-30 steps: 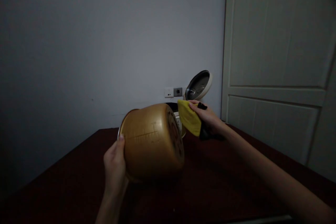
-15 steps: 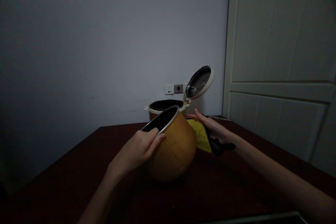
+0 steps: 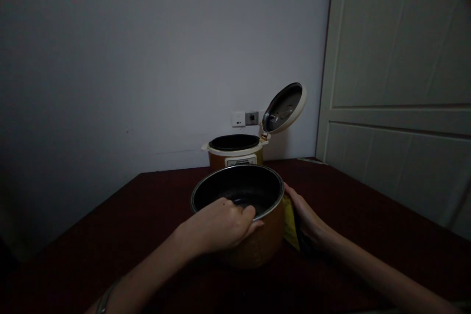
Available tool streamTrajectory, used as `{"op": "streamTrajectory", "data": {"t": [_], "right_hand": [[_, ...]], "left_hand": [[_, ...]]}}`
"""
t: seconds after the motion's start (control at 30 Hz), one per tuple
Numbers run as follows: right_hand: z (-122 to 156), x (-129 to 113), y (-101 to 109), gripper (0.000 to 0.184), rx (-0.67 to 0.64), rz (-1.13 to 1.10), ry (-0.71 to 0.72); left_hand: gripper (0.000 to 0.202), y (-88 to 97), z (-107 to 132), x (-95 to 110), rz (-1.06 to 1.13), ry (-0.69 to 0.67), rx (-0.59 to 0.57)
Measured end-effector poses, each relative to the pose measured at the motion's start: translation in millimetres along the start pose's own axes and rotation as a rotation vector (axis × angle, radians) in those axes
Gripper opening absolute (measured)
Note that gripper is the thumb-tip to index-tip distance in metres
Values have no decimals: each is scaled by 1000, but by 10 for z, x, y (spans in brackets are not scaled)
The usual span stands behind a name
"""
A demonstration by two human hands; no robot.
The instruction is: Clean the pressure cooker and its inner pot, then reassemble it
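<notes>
My left hand [image 3: 228, 223] grips the near rim of a rice cooker's inner pot [image 3: 253, 248], with the thumb over the edge and fingers outside. The pot is golden-brown outside and dark inside, its mouth facing up and slightly toward me. My right hand [image 3: 305, 216] holds a yellow cloth [image 3: 290, 225] with a dark edge against the pot's right side. Its fingers are partly hidden behind the pot. Directly behind stands the rice cooker [image 3: 217, 159], its lid [image 3: 285, 108] raised and tilted to the right.
The dark red table [image 3: 147, 206] reaches back to a pale wall. Above the cooker, wall sockets [image 3: 245, 118] are fixed to the wall. A white panelled door [image 3: 397, 108] stands on the right. A thin pale object [image 3: 312, 161] lies at the table's back right.
The pot has turned from lying tilted on its side to nearly upright. My left hand has moved right along with the rim; my right hand with the cloth has come slightly lower.
</notes>
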State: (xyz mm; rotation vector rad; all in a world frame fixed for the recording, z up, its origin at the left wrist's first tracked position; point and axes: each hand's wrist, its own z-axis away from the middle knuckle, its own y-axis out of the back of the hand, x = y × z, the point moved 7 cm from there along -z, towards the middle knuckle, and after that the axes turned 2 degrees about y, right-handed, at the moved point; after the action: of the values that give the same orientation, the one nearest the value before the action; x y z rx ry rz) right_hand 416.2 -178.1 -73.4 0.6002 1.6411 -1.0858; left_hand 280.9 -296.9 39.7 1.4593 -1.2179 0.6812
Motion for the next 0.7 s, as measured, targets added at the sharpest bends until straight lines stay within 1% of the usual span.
{"op": "streamTrajectory", "data": {"t": [0.07, 0.13, 0.23, 0.3, 0.33, 0.4, 0.5, 0.57, 0.6, 0.7], "right_hand": [[6, 60, 62, 49, 31, 3, -7], [21, 95, 103, 47, 58, 8, -20], [63, 108, 114, 45, 69, 1, -25], [95, 108, 123, 42, 83, -3, -21], [109, 110, 131, 41, 92, -4, -21], [132, 121, 155, 40, 114, -7, -26], [162, 136, 207, 38, 171, 11, -36], [187, 135, 239, 38, 218, 36, -41], [199, 136, 249, 38, 236, 48, -48], [227, 138, 284, 37, 283, 79, -77]], "left_hand": [[18, -31, -15, -36, -67, -54, -11], [13, -67, -21, -23, -211, -176, -19], [18, -115, 9, 41, -436, -403, 12], [24, -133, 31, 64, -499, -501, 41], [25, -145, 34, 61, -515, -521, 44], [25, -179, 15, 23, -540, -505, 16], [21, -252, -42, -76, -616, -422, -75], [21, -307, -69, -125, -740, -410, -128], [22, -350, -71, -139, -840, -441, -164], [27, -496, -34, -176, -1192, -616, -277]]}}
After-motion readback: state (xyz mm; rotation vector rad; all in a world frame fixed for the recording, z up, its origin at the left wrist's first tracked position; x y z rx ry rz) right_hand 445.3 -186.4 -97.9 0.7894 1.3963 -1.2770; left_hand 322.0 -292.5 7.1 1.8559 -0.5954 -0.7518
